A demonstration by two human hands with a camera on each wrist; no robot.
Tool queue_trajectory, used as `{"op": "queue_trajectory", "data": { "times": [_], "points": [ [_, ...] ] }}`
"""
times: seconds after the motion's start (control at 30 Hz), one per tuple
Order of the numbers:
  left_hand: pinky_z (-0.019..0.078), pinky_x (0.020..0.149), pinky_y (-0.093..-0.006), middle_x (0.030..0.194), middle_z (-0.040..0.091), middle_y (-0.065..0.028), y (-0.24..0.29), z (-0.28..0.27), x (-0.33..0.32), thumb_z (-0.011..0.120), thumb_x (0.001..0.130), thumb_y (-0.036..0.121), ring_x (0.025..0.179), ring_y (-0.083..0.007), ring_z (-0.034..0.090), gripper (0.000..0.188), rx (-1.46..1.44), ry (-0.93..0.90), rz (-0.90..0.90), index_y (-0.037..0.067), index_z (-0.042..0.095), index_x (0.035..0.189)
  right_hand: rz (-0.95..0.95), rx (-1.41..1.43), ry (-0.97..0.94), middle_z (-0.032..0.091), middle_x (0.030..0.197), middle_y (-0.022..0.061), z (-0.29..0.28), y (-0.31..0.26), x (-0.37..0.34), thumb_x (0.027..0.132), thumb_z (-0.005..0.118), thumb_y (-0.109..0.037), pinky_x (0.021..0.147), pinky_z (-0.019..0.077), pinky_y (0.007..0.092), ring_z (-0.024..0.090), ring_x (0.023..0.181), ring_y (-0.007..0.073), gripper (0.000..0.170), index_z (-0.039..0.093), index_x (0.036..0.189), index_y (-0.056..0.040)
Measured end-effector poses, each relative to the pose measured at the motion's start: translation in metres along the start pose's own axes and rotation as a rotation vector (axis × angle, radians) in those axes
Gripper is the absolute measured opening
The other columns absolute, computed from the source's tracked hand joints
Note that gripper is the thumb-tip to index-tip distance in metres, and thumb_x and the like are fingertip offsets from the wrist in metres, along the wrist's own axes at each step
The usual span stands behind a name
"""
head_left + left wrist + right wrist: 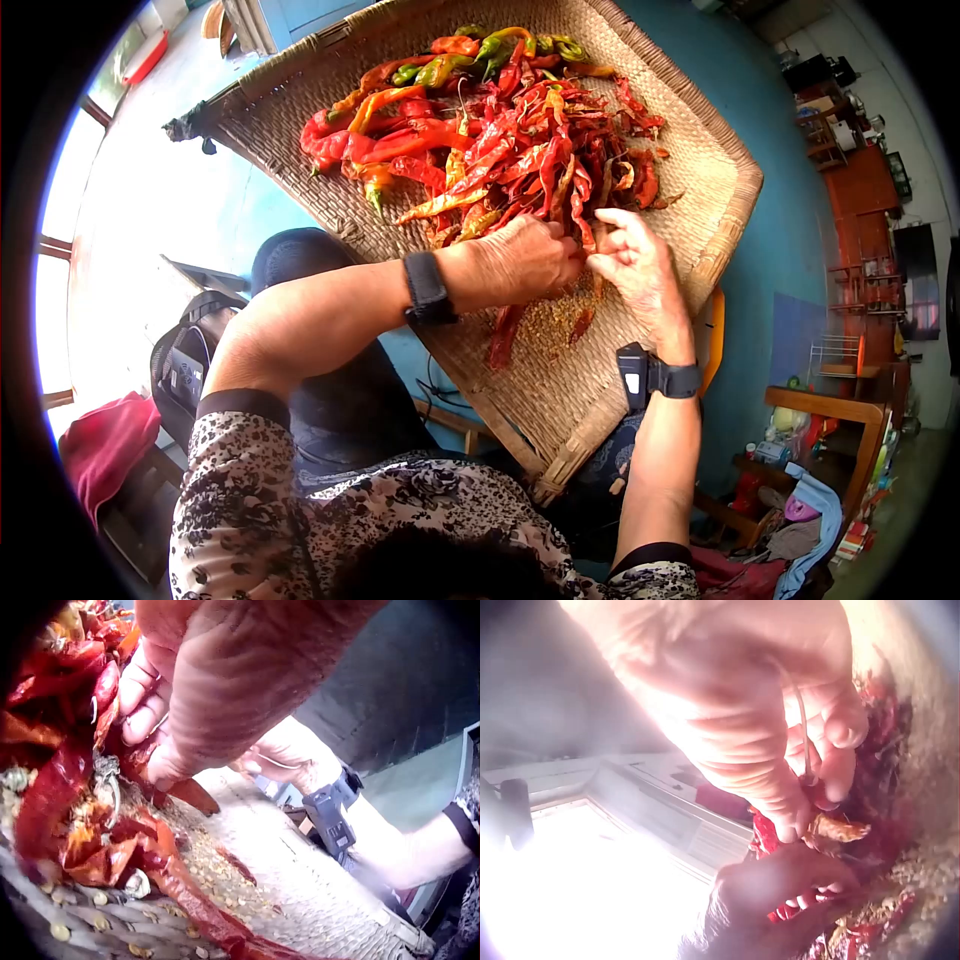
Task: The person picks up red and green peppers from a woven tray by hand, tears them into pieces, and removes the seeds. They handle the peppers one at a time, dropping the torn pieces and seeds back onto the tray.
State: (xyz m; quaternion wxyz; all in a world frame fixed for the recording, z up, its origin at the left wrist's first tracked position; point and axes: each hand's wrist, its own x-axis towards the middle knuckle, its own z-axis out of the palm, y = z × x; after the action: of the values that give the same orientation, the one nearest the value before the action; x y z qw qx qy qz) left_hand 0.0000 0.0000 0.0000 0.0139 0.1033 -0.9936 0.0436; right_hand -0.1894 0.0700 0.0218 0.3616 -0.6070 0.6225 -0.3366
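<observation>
My left hand (525, 260) reaches across the woven tray (690, 185) and grips a red dried chili (193, 796), whose tip shows below the thumb in the left wrist view. Close beside it, my right hand (640, 275) pinches the stem end of a red chili (821, 796) between thumb and fingers. A thin pale stem (802, 720) rises against that palm. Just beyond both hands lies a heap of wrinkled red chilies (500, 150). Loose yellow seeds (550, 325) are scattered on the weave below the hands, with a dried chili (506, 335) among them.
Fresher green and red peppers (440, 70) lie at the heap's far side. The tray's near corner (555, 480) points toward the person's lap. At the right stand a wooden chair (840, 410) with cloths and shelves; a black bag (185, 360) is at the left.
</observation>
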Motion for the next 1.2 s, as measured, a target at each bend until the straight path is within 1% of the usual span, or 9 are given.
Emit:
{"op": "queue_trajectory", "data": {
  "times": [0.07, 0.27, 0.43, 0.57, 0.67, 0.7, 0.83, 1.1, 1.2],
  "points": [
    [0.0536, 0.064, -0.0333, 0.093, 0.062, -0.0055, -0.007, 0.003, -0.003, 0.065, 0.084, 0.022, 0.091, -0.0248, 0.064, 0.016, -0.272, 0.309, 0.024, 0.009, 0.056, 0.087, 0.064, 0.058, 0.074, 0.054, 0.075, -0.0043, -0.011, -0.008, -0.01, 0.081, 0.071, 0.0, 0.061, 0.0438, 0.0201, 0.047, 0.067, 0.0031, 0.046, 0.054, 0.124, -0.0048],
    [0.0511, 0.059, -0.0401, 0.077, 0.062, -0.0144, -0.022, -0.011, 0.005, 0.062, 0.089, 0.02, 0.069, -0.0329, 0.064, 0.018, -0.763, 0.436, -0.127, 0.003, 0.057, 0.092, -0.038, 0.067, 0.219, 0.056, 0.076, -0.0023, -0.033, 0.0, -0.019, 0.091, 0.062, -0.017, 0.062, 0.0446, 0.0191, 0.05, 0.066, 0.0043, 0.033, 0.057, 0.121, -0.0034],
    [0.0527, 0.057, -0.0299, 0.079, 0.063, -0.0083, -0.02, -0.026, 0.006, 0.055, 0.093, 0.007, 0.065, -0.0189, 0.066, 0.008, -1.149, 0.463, -0.254, -0.001, 0.054, 0.096, -0.081, -0.611, 0.779, 0.067, 0.102, 0.0197, -0.085, 0.03, -0.038, 0.092, 0.053, -0.009, 0.08, 0.0505, 0.0388, 0.066, 0.089, 0.0328, 0.025, 0.061, 0.115, -0.0045],
    [0.0542, 0.061, -0.0272, 0.08, 0.063, -0.0051, -0.021, -0.025, 0.01, 0.055, 0.093, 0.006, 0.074, -0.0126, 0.066, 0.008, -1.073, 0.463, -0.258, 0.0, 0.055, 0.099, 0.294, -0.967, 0.8, 0.065, 0.102, 0.0207, -0.115, 0.052, -0.065, 0.089, 0.058, -0.01, 0.08, 0.05, 0.0434, 0.063, 0.087, 0.0376, 0.024, 0.061, 0.112, -0.0035],
    [0.054, 0.061, -0.0261, 0.08, 0.063, -0.0043, -0.021, -0.014, 0.016, 0.057, 0.093, 0.007, 0.074, -0.0112, 0.066, 0.009, -1.135, 0.495, -0.201, 0.0, 0.056, 0.098, 0.043, -1.288, 0.835, 0.062, 0.106, 0.0191, -0.105, 0.047, -0.064, 0.088, 0.061, -0.012, 0.079, 0.0502, 0.0443, 0.061, 0.086, 0.0377, 0.024, 0.062, 0.111, -0.0035],
    [0.054, 0.061, -0.0261, 0.08, 0.063, -0.0043, -0.018, -0.015, 0.017, 0.057, 0.093, 0.007, 0.074, -0.0112, 0.066, 0.009, -1.139, 0.492, -0.201, 0.0, 0.056, 0.098, -0.139, -1.209, 0.857, 0.06, 0.108, 0.0155, -0.097, 0.036, -0.058, 0.087, 0.064, -0.015, 0.077, 0.0508, 0.0386, 0.061, 0.085, 0.0312, 0.027, 0.062, 0.111, -0.003],
    [0.0534, 0.065, -0.0243, 0.083, 0.062, -0.0013, -0.012, -0.021, 0.018, 0.058, 0.094, 0.011, 0.074, -0.0088, 0.063, 0.01, -1.312, 0.342, -0.236, 0.002, 0.057, 0.097, -0.062, -0.052, 0.341, 0.063, 0.098, 0.0112, -0.031, -0.002, -0.029, 0.083, 0.071, -0.019, 0.071, 0.049, 0.0281, 0.058, 0.08, 0.0129, 0.034, 0.062, 0.111, -0.0008],
    [0.0541, 0.066, -0.0293, 0.092, 0.062, -0.0055, -0.016, -0.009, 0.02, 0.059, 0.093, 0.015, 0.077, -0.0143, 0.063, 0.017, -1.348, 0.38, -0.324, 0.003, 0.056, 0.104, -0.075, -0.174, 0.236, 0.063, 0.072, 0.0077, -0.001, -0.013, -0.004, 0.086, 0.067, -0.012, 0.058, 0.0475, 0.0313, 0.059, 0.064, 0.0156, 0.016, 0.059, 0.093, 0.0004],
    [0.0538, 0.065, -0.0395, 0.115, 0.056, -0.017, -0.013, 0.002, 0.023, 0.063, 0.082, 0.012, 0.078, -0.0341, 0.064, 0.033, -0.501, 0.256, -0.169, 0.003, 0.054, 0.113, -0.089, -0.264, 0.429, 0.061, 0.068, 0.0096, -0.021, 0.001, -0.009, 0.086, 0.066, -0.017, 0.055, 0.0458, 0.033, 0.057, 0.06, 0.0159, 0.017, 0.058, 0.086, -0.0023]
  ]
}}
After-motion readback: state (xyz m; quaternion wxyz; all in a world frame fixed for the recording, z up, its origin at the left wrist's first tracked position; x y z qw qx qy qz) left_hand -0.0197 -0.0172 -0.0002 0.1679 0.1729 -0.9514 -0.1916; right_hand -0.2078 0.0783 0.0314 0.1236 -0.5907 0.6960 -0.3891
